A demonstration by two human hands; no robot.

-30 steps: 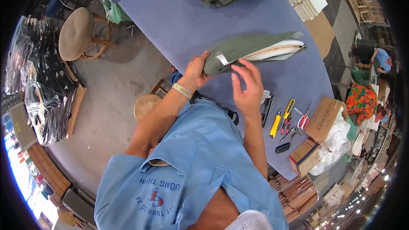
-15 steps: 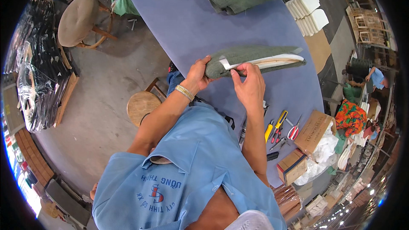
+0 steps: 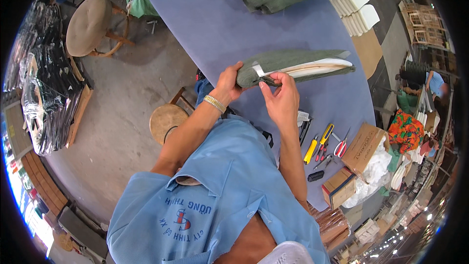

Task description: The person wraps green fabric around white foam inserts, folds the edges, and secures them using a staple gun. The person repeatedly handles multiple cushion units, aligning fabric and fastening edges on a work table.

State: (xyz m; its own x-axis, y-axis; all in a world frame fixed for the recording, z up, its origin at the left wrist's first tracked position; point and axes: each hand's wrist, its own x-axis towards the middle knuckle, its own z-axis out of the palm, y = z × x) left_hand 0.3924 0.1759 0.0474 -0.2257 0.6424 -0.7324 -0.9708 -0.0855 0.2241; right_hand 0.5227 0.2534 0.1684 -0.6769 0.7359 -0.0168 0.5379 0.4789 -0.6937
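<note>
My right fingers (image 3: 284,78), spread a second ago, now pinch the edge of the green cushion (image 3: 290,60) by its white strip (image 3: 258,69), left fingers (image 3: 235,67) gripping its left end, so it's probably steadied.

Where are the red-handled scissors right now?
In the head view, the red-handled scissors lie toward the right edge of the blue table, between the yellow tools and the larger cardboard box.

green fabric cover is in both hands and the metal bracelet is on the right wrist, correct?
The wrist is wrong: the head view shows the metal bracelet on the left wrist. The green fabric cover is in the left hand and right hand.
</note>
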